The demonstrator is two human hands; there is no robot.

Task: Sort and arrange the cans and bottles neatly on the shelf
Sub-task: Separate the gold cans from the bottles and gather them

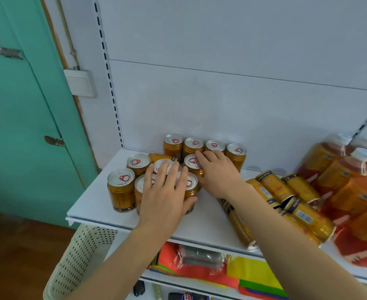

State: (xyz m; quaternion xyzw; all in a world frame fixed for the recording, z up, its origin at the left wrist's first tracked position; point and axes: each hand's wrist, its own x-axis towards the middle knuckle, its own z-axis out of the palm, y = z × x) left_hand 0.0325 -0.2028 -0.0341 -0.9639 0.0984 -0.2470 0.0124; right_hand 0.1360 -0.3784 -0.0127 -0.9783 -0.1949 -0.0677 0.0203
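Note:
Several short golden cans with silver pull-tab lids stand in a cluster on the left of the white shelf [91, 204]. A row stands along the back wall [193, 144], and one stands at the front left [122, 180]. My left hand [167, 191] lies with spread, straight fingers over the tops of the front cans, its thumb against the side of the front right can [191, 183]. My right hand [217, 172] rests its fingers on a middle can [191, 162], just in front of the back row. One can [158, 156] lies on its side inside the cluster.
Slim golden cans [273, 185] lie tumbled on the shelf's right half, one [239, 224] reaching past the front edge. Orange juice bottles [340, 169] crowd the far right. A perforated cream basket [81, 256] stands below left. Colourful packs [200, 269] fill the lower shelf. A green door [16, 126] is at left.

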